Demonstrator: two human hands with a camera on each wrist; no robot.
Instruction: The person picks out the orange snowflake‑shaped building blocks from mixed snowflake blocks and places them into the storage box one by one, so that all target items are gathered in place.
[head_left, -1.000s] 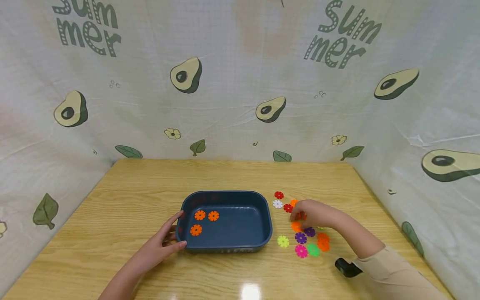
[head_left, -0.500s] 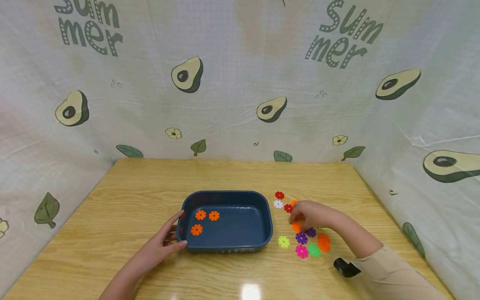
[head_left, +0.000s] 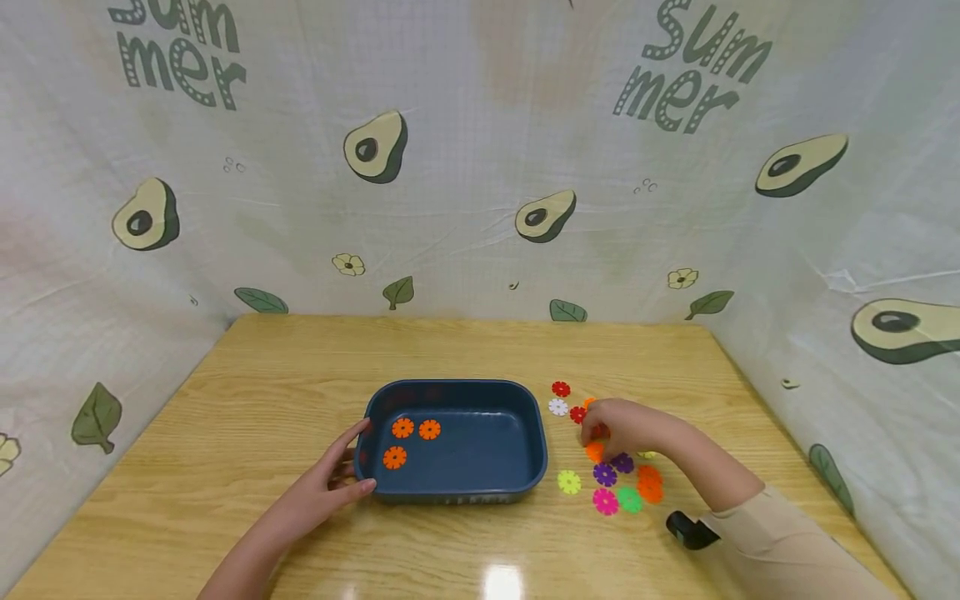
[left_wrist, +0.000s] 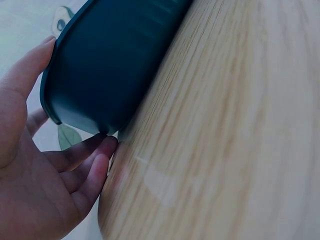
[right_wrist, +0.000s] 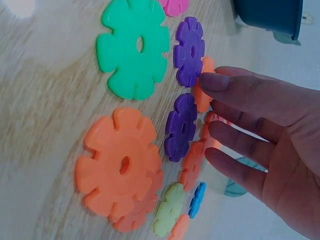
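A dark blue tray [head_left: 534, 433] sits mid-table with three orange flower discs [head_left: 402, 428] in its left part. My left hand [head_left: 330, 479] is at the tray's left end, thumb along the rim and fingertips [left_wrist: 102, 150] touching the base of the tray [left_wrist: 110, 60]. Right of the tray lies a pile of flower discs: red [head_left: 561, 388], white [head_left: 558, 407], yellow [head_left: 568, 482], purple [head_left: 604, 474], pink [head_left: 604, 501], green [head_left: 628, 499] and orange [head_left: 649, 483]. My right hand [head_left: 618, 425] hovers over the pile. Its fingers [right_wrist: 240, 140] are extended, tips right at small orange discs [right_wrist: 202, 97], gripping nothing I can see.
A printed fabric screen [head_left: 480, 167] closes the table's back and both sides. The wooden table [head_left: 262, 375] shows bare wood left of and behind the tray. A black wrist mount [head_left: 686, 527] sits by my right sleeve. A large orange disc [right_wrist: 120, 165] and a green one [right_wrist: 132, 47] lie closest to the wrist camera.
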